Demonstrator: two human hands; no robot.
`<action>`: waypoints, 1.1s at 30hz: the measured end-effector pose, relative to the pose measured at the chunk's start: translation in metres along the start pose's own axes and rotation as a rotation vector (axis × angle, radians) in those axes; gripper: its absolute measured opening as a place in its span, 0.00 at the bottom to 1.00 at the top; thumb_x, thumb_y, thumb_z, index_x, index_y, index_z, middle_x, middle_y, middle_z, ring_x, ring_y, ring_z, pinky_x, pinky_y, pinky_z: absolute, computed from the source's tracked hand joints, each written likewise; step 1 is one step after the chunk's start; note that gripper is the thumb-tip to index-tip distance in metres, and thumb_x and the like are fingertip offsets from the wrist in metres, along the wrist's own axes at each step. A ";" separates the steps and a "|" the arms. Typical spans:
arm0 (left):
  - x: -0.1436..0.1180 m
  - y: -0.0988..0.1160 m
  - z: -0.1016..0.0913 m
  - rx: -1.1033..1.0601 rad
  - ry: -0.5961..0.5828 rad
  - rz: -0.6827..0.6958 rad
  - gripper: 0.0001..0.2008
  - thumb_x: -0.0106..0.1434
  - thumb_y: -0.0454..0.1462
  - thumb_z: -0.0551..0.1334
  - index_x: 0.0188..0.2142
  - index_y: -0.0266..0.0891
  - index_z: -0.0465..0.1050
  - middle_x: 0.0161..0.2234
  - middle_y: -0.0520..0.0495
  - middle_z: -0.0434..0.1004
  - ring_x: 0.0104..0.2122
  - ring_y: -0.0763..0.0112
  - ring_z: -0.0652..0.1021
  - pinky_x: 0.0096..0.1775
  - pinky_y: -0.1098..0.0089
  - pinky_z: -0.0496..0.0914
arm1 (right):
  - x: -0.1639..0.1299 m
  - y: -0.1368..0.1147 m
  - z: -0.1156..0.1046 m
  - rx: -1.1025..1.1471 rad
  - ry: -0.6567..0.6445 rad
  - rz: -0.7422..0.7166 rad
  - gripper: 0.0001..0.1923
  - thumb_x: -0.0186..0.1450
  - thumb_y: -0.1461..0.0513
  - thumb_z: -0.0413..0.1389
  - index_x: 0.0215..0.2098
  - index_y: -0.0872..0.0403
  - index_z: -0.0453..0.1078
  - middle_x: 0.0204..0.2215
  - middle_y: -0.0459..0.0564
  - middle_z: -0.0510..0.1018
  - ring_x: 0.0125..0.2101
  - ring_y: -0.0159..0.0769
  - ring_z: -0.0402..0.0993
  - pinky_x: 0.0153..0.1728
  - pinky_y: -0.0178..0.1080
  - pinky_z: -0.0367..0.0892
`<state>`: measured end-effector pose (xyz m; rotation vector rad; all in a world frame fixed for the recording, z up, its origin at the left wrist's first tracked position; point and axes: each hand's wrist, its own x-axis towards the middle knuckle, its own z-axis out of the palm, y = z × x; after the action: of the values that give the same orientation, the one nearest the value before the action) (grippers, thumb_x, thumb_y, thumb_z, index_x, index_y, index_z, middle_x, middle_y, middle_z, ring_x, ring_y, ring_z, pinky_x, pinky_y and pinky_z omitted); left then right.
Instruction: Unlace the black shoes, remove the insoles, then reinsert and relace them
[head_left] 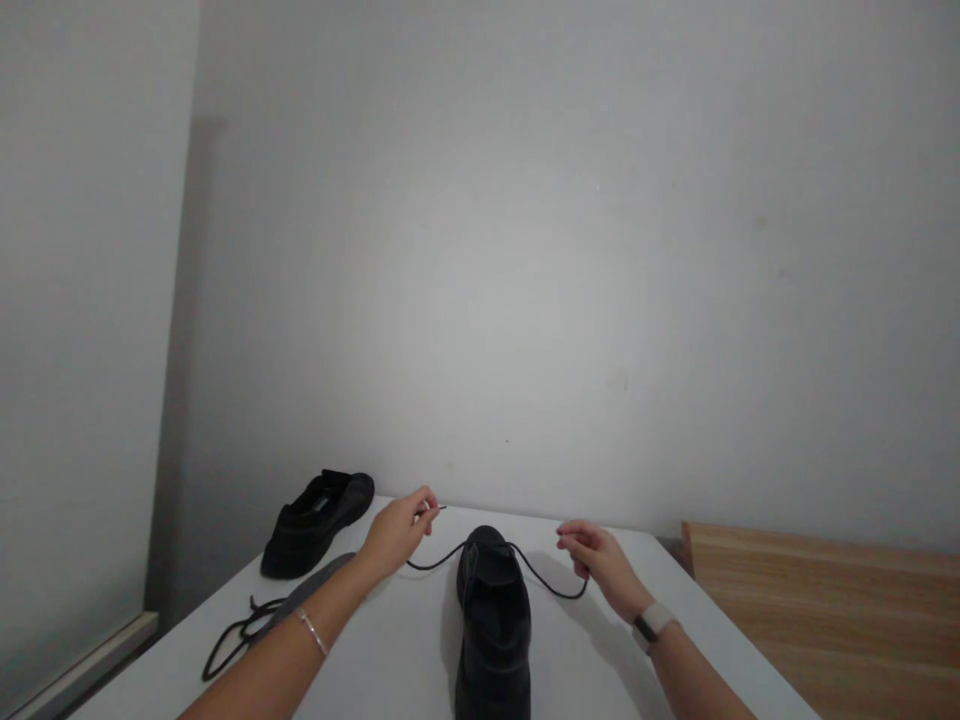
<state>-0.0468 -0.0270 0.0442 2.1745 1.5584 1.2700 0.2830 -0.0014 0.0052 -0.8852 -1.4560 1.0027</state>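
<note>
A black shoe point(492, 630) stands on the white table point(390, 660) straight in front of me, toe pointing away. A black shoelace point(442, 556) runs through its far end and out to both sides. My left hand point(397, 535) pinches the lace's left end, lifted just above the table. My right hand point(600, 565) pinches the right end, which sags in a loop below the fingers. A thin bracelet is on my left wrist and a light-banded watch on my right wrist.
A second black shoe point(315, 522) lies at the table's far left corner. A grey insole point(311, 592) and a loose black lace point(236, 640) lie left of my forearm. A wooden surface point(832, 620) adjoins on the right. A plain wall stands behind.
</note>
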 end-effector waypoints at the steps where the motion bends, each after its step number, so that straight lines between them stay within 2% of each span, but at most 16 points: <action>1: 0.001 0.004 0.007 -0.053 -0.031 0.010 0.08 0.59 0.41 0.56 0.31 0.41 0.70 0.23 0.53 0.74 0.24 0.71 0.71 0.28 0.74 0.59 | 0.001 0.001 0.011 -0.026 -0.069 0.021 0.16 0.51 0.55 0.63 0.32 0.57 0.71 0.22 0.44 0.72 0.16 0.23 0.57 0.16 0.30 0.53; 4: -0.001 0.009 0.023 -0.234 -0.118 0.051 0.08 0.57 0.40 0.58 0.31 0.38 0.72 0.26 0.50 0.75 0.28 0.69 0.72 0.30 0.74 0.61 | 0.003 0.006 0.035 -0.073 -0.180 0.002 0.15 0.53 0.53 0.61 0.29 0.57 0.72 0.21 0.43 0.70 0.17 0.25 0.59 0.18 0.31 0.55; 9: -0.010 0.000 0.042 -0.366 -0.209 0.079 0.05 0.55 0.36 0.58 0.29 0.37 0.71 0.26 0.50 0.74 0.28 0.71 0.72 0.30 0.74 0.62 | 0.003 0.021 0.049 -0.159 -0.204 -0.055 0.16 0.55 0.51 0.59 0.29 0.56 0.73 0.18 0.42 0.67 0.16 0.26 0.59 0.18 0.31 0.56; 15: -0.020 0.001 0.049 -0.317 -0.123 0.140 0.03 0.54 0.34 0.58 0.26 0.38 0.70 0.26 0.50 0.74 0.31 0.68 0.73 0.34 0.72 0.64 | -0.003 0.020 0.054 -0.166 -0.168 -0.113 0.17 0.56 0.50 0.59 0.31 0.56 0.74 0.22 0.46 0.73 0.20 0.31 0.67 0.23 0.35 0.64; 20: -0.023 0.001 0.050 -0.286 -0.113 0.172 0.04 0.53 0.33 0.57 0.25 0.38 0.70 0.26 0.50 0.74 0.31 0.68 0.73 0.35 0.72 0.64 | -0.010 0.014 0.055 -0.151 -0.194 -0.133 0.15 0.57 0.52 0.58 0.34 0.56 0.73 0.25 0.49 0.75 0.24 0.34 0.70 0.28 0.38 0.66; 27: -0.024 -0.001 0.052 -0.160 -0.059 0.172 0.06 0.53 0.33 0.57 0.28 0.38 0.73 0.28 0.49 0.75 0.32 0.68 0.73 0.36 0.72 0.64 | -0.009 0.018 0.056 -0.161 -0.189 -0.126 0.11 0.56 0.55 0.59 0.30 0.56 0.70 0.22 0.45 0.73 0.23 0.33 0.69 0.27 0.36 0.66; 33: -0.028 0.004 0.047 -0.084 -0.020 0.174 0.06 0.53 0.32 0.58 0.28 0.39 0.73 0.29 0.48 0.76 0.33 0.67 0.73 0.37 0.71 0.64 | -0.010 0.021 0.061 -0.301 -0.110 -0.183 0.09 0.60 0.57 0.55 0.32 0.55 0.69 0.26 0.47 0.73 0.24 0.33 0.69 0.25 0.35 0.66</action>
<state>-0.0127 -0.0378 0.0031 2.3038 1.3074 1.3315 0.2233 -0.0095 -0.0200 -0.9010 -1.7793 0.7161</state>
